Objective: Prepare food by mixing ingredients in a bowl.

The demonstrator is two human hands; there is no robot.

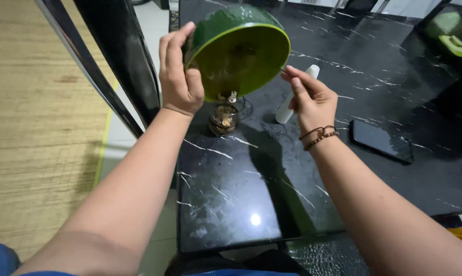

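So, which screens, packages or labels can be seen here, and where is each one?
Phone: lies flat on the black marble-pattern table, to the right of the right hand; a dark rectangle, its screen is off.
White tube: slanted behind the right hand; any label is too small to tell.
No signs.

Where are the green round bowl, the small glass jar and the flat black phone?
green round bowl (241,56), head view, inner face
small glass jar (223,120), head view, side wall
flat black phone (380,140), head view, screen middle
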